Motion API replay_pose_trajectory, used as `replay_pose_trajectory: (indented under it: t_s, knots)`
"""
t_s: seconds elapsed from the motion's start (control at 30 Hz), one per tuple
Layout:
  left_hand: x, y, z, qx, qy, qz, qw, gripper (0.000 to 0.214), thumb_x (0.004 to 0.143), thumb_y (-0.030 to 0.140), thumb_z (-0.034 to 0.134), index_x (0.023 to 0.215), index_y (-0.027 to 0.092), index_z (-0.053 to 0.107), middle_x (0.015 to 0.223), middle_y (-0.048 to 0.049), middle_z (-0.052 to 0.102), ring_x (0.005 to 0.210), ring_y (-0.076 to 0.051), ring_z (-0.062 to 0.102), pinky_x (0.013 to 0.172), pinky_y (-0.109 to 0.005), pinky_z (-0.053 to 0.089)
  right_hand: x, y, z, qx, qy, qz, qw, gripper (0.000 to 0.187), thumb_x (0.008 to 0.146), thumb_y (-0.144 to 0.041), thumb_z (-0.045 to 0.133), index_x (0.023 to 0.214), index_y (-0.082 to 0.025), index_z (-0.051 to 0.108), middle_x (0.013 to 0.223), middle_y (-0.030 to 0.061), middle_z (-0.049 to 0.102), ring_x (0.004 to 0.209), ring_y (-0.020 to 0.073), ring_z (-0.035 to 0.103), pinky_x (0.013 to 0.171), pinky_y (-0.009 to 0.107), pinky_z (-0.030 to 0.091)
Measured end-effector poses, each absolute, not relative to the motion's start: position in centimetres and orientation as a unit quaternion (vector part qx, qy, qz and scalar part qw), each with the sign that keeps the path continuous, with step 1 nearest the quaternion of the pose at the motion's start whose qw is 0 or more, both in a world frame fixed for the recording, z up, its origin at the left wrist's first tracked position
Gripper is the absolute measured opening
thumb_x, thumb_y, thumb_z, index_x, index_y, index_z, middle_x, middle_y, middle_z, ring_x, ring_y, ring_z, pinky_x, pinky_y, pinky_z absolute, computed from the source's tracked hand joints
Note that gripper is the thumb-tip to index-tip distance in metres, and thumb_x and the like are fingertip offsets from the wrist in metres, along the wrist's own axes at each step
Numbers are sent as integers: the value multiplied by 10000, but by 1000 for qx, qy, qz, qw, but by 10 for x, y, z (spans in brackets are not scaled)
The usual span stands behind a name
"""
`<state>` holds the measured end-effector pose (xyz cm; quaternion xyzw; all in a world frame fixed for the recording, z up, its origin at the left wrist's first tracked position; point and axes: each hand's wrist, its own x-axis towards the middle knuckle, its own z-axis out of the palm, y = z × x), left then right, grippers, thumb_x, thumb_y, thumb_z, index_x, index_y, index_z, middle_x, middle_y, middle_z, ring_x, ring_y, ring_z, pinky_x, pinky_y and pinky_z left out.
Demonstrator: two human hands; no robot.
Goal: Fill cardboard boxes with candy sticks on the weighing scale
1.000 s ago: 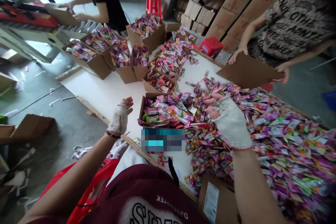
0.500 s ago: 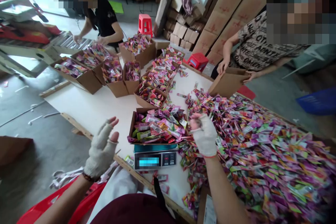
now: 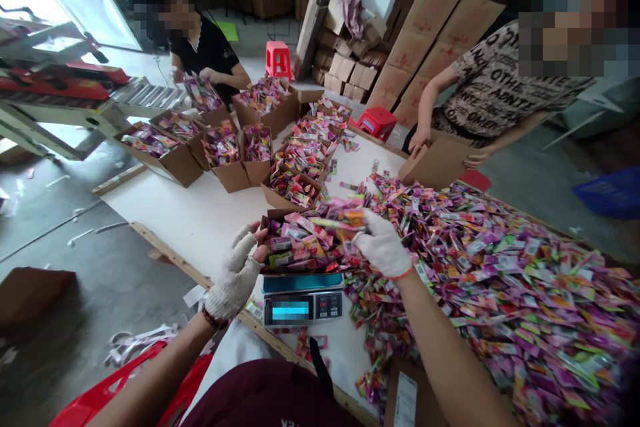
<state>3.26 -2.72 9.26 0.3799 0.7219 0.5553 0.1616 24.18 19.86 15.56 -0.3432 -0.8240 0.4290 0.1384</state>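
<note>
A cardboard box [image 3: 300,273] full of small colourful wrapped packets [image 3: 305,247] sits on a digital weighing scale [image 3: 300,307] with a lit display. My left hand [image 3: 235,277], in a white fingerless glove, is at the box's left side, fingers apart; whether the fingertips touch the cardboard I cannot tell. Over the right part of the box, my gloved right hand [image 3: 384,245] grips several packets, slightly blurred. To its right spreads a large heap of loose packets [image 3: 500,280].
Filled boxes [image 3: 187,163] stand along the far side of the white table [image 3: 170,213]. A co-worker on the right holds an open carton [image 3: 435,160]; another at the back left handles packets. Red stools [image 3: 277,60] and stacked cartons [image 3: 420,33] lie beyond.
My right hand now holds packets above the box, where before it was over the heap's edge beside the box. My left hand has moved right, up to the box. The view has shifted slightly.
</note>
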Motion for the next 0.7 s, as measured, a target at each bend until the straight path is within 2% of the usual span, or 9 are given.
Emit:
replay_pose_trajectory:
  t_s: [0.07, 0.13, 0.23, 0.37, 0.53, 0.6, 0.67, 0.7]
  knots:
    - [33, -28, 92, 364, 729, 554, 172, 401, 982, 493, 573, 1224, 233, 758, 1465, -123, 604, 1371, -299, 574, 1144, -431, 497, 259, 199, 172, -382, -752, 480, 242, 420, 797, -384, 686, 1194, -245, 677, 1054, 39, 761, 853, 216, 717, 823, 371, 598]
    - [32, -28, 92, 369, 732, 550, 161, 407, 981, 494, 576, 1226, 225, 757, 1458, -123, 615, 1386, -301, 560, 1176, -440, 463, 281, 201, 186, -438, -690, 471, 332, 394, 700, -402, 794, 1050, -252, 692, 921, 31, 744, 724, 203, 672, 688, 356, 569]
    - [29, -31, 95, 382, 737, 538, 145, 415, 994, 482, 555, 1257, 221, 743, 1466, -120, 617, 1408, -295, 543, 1208, -453, 423, 323, 211, 197, -535, -678, 350, 362, 327, 636, -421, 832, 871, -275, 658, 868, 68, 727, 730, 239, 653, 686, 402, 530]
    - [25, -37, 97, 363, 748, 535, 149, 412, 1001, 479, 547, 1251, 214, 740, 1473, -125, 615, 1411, -298, 543, 1206, -461, 421, 377, 229, 186, -640, -699, 180, 263, 273, 662, -423, 775, 730, -329, 528, 831, 121, 689, 826, 312, 666, 791, 489, 484]
    - [22, -39, 95, 354, 751, 539, 141, 394, 1004, 452, 553, 1230, 188, 738, 1444, -134, 637, 1386, -282, 567, 1196, -452, 434, 410, 236, 166, -684, -698, 111, 182, 244, 739, -515, 702, 764, -340, 535, 811, 159, 669, 849, 350, 674, 756, 487, 476]
    - [21, -40, 94, 357, 751, 537, 138, 400, 1003, 454, 552, 1229, 179, 734, 1445, -139, 636, 1383, -279, 571, 1185, -455, 449, 409, 235, 166, -686, -715, 90, 100, 256, 810, -524, 622, 915, -290, 619, 910, 176, 688, 917, 363, 688, 803, 483, 501]
    - [21, -40, 93, 360, 749, 538, 139, 413, 1003, 457, 550, 1237, 168, 727, 1455, -149, 629, 1389, -280, 567, 1183, -463, 452, 398, 232, 170, -669, -741, 60, -6, 458, 847, -518, 583, 1190, -221, 643, 1154, 223, 670, 1065, 403, 680, 873, 512, 518]
    - [22, -40, 93, 360, 748, 540, 140, 420, 1002, 459, 550, 1242, 162, 723, 1460, -157, 625, 1394, -281, 563, 1188, -467, 447, 388, 228, 173, -646, -762, 43, -28, 577, 855, -525, 589, 1332, -200, 599, 1300, 246, 616, 1167, 425, 650, 921, 532, 517]
